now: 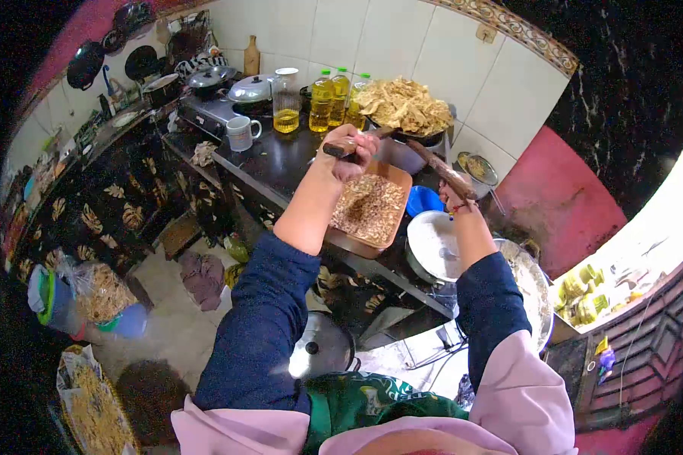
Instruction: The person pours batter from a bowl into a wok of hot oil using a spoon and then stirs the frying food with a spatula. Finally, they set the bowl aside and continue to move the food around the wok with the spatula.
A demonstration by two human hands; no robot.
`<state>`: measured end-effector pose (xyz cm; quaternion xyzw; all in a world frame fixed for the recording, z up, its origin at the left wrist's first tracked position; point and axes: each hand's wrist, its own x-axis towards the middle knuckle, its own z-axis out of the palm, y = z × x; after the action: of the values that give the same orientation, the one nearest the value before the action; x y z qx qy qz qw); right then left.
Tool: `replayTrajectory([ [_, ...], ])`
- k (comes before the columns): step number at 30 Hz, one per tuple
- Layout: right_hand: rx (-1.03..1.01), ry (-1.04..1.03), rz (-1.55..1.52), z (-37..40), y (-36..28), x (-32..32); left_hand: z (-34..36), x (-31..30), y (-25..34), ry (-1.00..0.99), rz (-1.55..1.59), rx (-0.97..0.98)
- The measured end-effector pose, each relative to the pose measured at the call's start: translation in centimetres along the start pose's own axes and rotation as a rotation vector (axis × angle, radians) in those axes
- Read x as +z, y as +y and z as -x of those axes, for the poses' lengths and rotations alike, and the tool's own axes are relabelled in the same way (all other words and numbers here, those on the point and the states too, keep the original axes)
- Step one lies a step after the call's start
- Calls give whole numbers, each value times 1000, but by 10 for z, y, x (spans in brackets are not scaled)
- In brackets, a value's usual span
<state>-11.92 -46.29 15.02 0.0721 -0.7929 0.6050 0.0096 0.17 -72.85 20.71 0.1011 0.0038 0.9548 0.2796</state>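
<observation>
My left hand [351, 152] is closed around a brown wooden-handled utensil [339, 149]; its end reaches toward the pile of fried crackers [406, 106]. In my right hand [456, 189] is a long brown wooden stick-like utensil [436, 163], slanting up to the same pile. The golden, thin crackers are heaped high on a dark pan or basket. What the far ends of both utensils look like is hidden at the pile's lower edge. Below my hands sits an orange rectangular tub [402, 182] of chopped nuts or similar pieces [368, 208].
A pot of whitish batter [435, 243] and a blue bowl [425, 199] stand right of the tub. Oil bottles [321, 102], a jug [286, 114], a white mug [241, 134] and a gas stove [209, 114] line the counter [265, 171]. A lidded pot [321, 345] is on the floor.
</observation>
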Motion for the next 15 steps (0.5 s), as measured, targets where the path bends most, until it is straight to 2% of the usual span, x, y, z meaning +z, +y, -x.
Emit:
replayTrajectory([
  [6,178,100,-433,9,2,-61,-6,-11,-3,-122,-19,-60],
  [7,159,148,-430,31,-10,-72,-10,-19,4,-141,-43,-94],
  [10,95,121,-621,86,-23,-119,-20,-36,16,-165,-44,-154],
  [12,63,189,-526,120,-23,-155,-19,-38,9,-197,-8,-121],
  [15,178,172,-420,180,-22,-225,-15,-33,5,-190,-7,-142],
])
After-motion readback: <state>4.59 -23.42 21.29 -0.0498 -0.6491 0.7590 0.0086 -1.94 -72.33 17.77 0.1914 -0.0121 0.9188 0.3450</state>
